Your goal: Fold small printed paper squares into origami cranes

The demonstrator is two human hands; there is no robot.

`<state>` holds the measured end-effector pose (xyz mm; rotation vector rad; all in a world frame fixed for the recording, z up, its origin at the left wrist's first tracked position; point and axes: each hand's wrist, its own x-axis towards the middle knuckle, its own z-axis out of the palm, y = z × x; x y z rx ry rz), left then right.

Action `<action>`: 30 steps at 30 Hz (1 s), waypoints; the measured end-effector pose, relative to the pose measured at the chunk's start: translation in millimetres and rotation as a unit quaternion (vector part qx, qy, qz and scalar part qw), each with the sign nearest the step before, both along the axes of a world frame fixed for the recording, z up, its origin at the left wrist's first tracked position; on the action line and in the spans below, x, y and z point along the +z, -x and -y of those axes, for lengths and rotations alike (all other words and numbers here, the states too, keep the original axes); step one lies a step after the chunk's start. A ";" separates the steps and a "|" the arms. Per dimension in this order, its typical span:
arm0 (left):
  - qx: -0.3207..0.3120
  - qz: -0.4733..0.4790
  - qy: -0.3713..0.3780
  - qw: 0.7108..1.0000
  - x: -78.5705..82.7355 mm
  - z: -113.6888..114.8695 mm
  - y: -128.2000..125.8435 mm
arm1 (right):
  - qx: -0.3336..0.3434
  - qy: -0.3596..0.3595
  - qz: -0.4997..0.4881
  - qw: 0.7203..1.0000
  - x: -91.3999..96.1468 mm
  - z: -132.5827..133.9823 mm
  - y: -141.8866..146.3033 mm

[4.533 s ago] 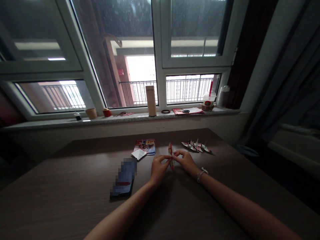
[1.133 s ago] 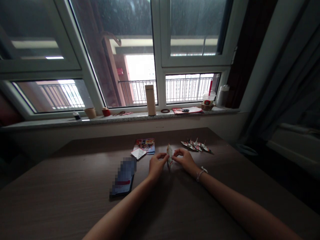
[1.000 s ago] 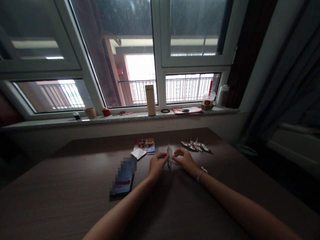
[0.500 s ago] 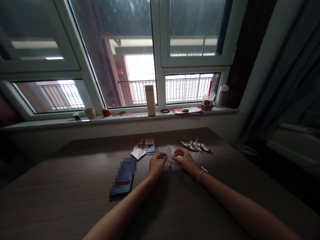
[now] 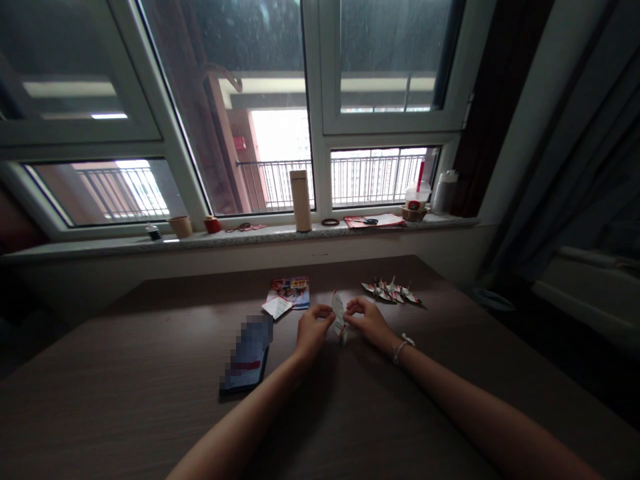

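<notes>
A small folded piece of printed paper (image 5: 339, 311) stands on edge between my two hands over the brown table (image 5: 150, 400). My left hand (image 5: 311, 332) pinches its left side with closed fingers. My right hand (image 5: 369, 321), with a bracelet at the wrist, pinches its right side. Several finished folded paper figures (image 5: 393, 293) lie in a row just beyond my right hand. A stack of colourful printed sheets (image 5: 291, 292) and a small white paper square (image 5: 277, 307) lie beyond my left hand.
A dark phone (image 5: 249, 354) lies left of my left forearm. On the windowsill (image 5: 75, 247) stand a tall pale flask (image 5: 301, 201), a cup with a red straw (image 5: 417, 197), small pots (image 5: 182, 226) and red papers (image 5: 377, 221). A dark curtain (image 5: 575, 153) hangs at the right.
The folded paper has been turned and tilted slightly between my fingers, showing more of its white side. Both hands stay in the same spot, pinching it throughout.
</notes>
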<state>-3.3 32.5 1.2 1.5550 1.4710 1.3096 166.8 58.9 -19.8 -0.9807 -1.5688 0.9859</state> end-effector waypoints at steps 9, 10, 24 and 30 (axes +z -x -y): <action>0.044 -0.167 0.032 0.984 4.4 9.8 -4.4 | -0.085 -0.023 0.210 0.974 6.0 10.8 2.6; 0.044 -0.192 0.036 0.980 4.5 10.9 -5.1 | -0.094 -0.022 0.235 0.967 6.0 12.5 3.4; 0.024 -0.356 0.019 0.934 -0.6 12.8 -0.4 | -0.105 -0.029 0.334 0.936 2.1 14.2 1.6; -0.012 -0.409 0.009 0.912 -2.1 10.2 5.6 | -0.106 -0.024 0.330 0.938 3.3 14.8 0.7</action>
